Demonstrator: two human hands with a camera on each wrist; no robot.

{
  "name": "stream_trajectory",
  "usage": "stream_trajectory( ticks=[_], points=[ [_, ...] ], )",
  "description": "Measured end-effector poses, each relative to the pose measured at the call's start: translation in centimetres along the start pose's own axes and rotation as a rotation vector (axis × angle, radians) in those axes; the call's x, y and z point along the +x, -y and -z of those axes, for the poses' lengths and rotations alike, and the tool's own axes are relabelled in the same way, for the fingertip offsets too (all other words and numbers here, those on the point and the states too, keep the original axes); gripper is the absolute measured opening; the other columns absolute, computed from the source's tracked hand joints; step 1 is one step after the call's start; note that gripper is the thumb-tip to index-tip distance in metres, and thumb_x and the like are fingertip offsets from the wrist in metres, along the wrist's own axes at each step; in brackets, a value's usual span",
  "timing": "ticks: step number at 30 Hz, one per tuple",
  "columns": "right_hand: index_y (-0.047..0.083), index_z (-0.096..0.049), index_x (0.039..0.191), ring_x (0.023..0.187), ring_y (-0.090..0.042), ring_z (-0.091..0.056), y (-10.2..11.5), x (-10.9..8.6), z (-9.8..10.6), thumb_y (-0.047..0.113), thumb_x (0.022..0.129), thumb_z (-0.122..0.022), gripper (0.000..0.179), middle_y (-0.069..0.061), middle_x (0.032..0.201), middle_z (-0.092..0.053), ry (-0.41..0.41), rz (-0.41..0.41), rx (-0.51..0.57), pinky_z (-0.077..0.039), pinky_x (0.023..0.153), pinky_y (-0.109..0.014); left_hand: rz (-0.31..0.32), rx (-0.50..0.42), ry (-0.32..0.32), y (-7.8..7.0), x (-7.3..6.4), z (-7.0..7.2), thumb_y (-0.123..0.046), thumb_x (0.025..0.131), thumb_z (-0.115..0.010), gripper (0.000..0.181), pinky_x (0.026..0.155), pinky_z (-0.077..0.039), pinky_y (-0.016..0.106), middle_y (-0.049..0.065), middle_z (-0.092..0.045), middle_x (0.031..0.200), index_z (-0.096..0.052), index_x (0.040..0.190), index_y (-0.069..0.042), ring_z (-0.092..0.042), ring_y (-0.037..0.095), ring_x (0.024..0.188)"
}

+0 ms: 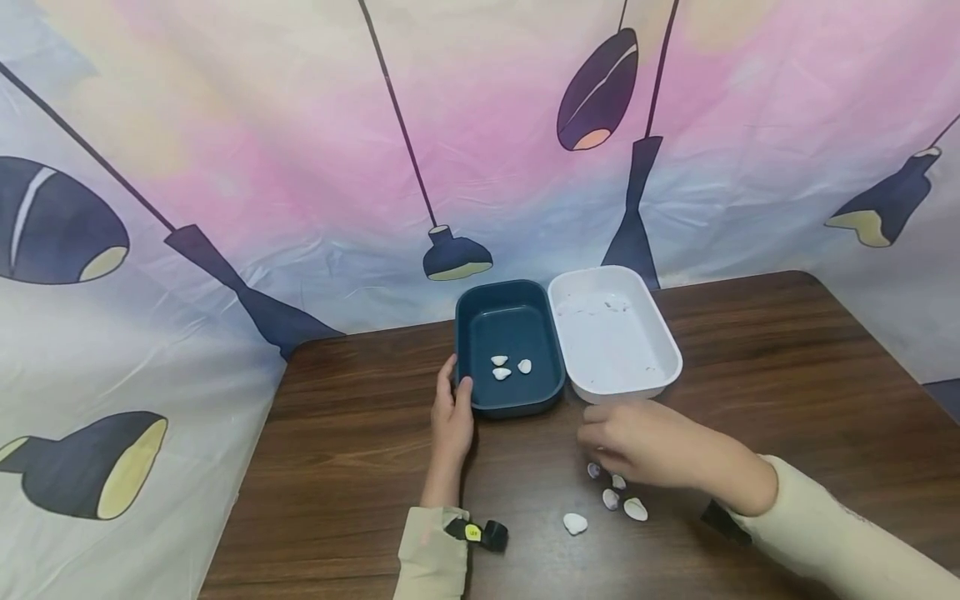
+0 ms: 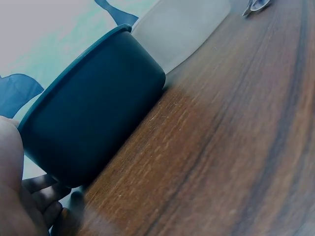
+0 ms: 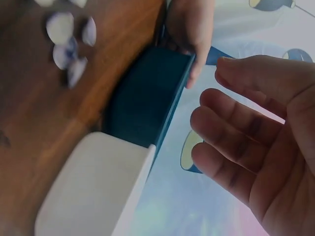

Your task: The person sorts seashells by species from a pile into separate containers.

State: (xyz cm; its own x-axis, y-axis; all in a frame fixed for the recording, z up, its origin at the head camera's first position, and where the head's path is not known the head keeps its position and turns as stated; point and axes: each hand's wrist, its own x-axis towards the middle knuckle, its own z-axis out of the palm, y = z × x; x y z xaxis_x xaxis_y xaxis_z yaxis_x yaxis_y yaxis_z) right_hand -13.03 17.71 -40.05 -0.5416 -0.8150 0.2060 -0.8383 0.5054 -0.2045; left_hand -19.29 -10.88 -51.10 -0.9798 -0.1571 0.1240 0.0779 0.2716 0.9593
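Observation:
My left hand (image 1: 453, 421) holds the dark teal tray (image 1: 510, 408) at its left side, thumb by the rim and fingers against the outer wall. Three small white seashells (image 1: 501, 374) lie inside that tray. My right hand (image 1: 637, 437) hovers over the table just in front of the white tray (image 1: 617, 397). Its fingers are loosely bent, and the right wrist view shows nothing between thumb and fingers. Close below this hand lie several loose seashells (image 1: 611, 499), some purplish inside. One white seashell (image 1: 575, 523) sits apart, nearer to me.
Both trays stand side by side at the back of the brown wooden table (image 1: 352, 467). Small dark specks (image 1: 615, 307) show on the white tray's floor. A cloth backdrop (image 1: 315, 150) printed with lamps hangs right behind the table's rear edge.

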Motion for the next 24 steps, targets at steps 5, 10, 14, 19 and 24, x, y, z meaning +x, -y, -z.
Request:
stream_trajectory(
  ticks=[5, 10, 14, 19, 24],
  points=[
    [0.021, -0.068, 0.084, 0.068, 0.004, -0.045, 0.7, -1.5, -1.1, 0.01, 0.088, -0.082, 0.018, 0.016, 0.079, -0.049, 0.02, -0.029, 0.059, -0.048, 0.06, -0.022, 0.0, 0.005, 0.003, -0.2, 0.0, 0.0, -0.028, 0.113, -0.046, 0.05, 0.122, -0.027, 0.062, 0.012, -0.04, 0.166, -0.04, 0.163, -0.021, -0.034, 0.035, 0.154],
    [0.022, -0.066, 0.084, 0.067, 0.004, -0.044, 1.0, -2.7, -2.2, 0.016, 0.087, -0.084, 0.02, 0.016, 0.078, -0.05, 0.075, -0.061, 0.097, -0.044, 0.057, -0.022, 0.004, 0.008, -0.002, -0.2, -0.1, 0.0, -0.028, 0.113, -0.046, 0.051, 0.122, -0.027, 0.062, 0.013, -0.04, 0.166, -0.04, 0.163, -0.019, -0.035, 0.035, 0.154],
    [0.023, -0.065, 0.082, 0.063, 0.003, -0.041, 1.2, -3.3, -2.9, 0.018, 0.082, -0.087, 0.023, 0.019, 0.073, -0.046, 0.121, -0.108, 0.134, -0.041, 0.054, -0.022, 0.006, 0.013, -0.001, 0.0, 0.0, 0.0, -0.029, 0.113, -0.046, 0.051, 0.122, -0.026, 0.063, 0.013, -0.04, 0.166, -0.04, 0.163, -0.019, -0.034, 0.036, 0.154],
    [0.024, -0.061, 0.077, 0.06, 0.003, -0.041, 1.3, -4.0, -3.9, 0.027, 0.077, -0.091, 0.03, 0.02, 0.069, -0.047, 0.155, -0.164, 0.144, -0.04, 0.053, -0.023, 0.008, 0.008, 0.0, -0.2, -0.1, 0.0, -0.03, 0.114, -0.046, 0.05, 0.122, -0.026, 0.062, 0.012, -0.04, 0.166, -0.04, 0.163, -0.022, -0.034, 0.035, 0.154],
    [0.024, -0.061, 0.076, 0.06, 0.002, -0.041, 1.2, -4.3, -4.5, 0.028, 0.078, -0.091, 0.031, 0.019, 0.069, -0.05, 0.153, -0.172, 0.14, -0.041, 0.052, -0.023, 0.01, 0.01, 0.0, -0.1, -0.1, 0.0, -0.03, 0.114, -0.046, 0.051, 0.122, -0.026, 0.062, 0.012, -0.04, 0.166, -0.04, 0.163, -0.022, -0.034, 0.035, 0.154]
  ],
)
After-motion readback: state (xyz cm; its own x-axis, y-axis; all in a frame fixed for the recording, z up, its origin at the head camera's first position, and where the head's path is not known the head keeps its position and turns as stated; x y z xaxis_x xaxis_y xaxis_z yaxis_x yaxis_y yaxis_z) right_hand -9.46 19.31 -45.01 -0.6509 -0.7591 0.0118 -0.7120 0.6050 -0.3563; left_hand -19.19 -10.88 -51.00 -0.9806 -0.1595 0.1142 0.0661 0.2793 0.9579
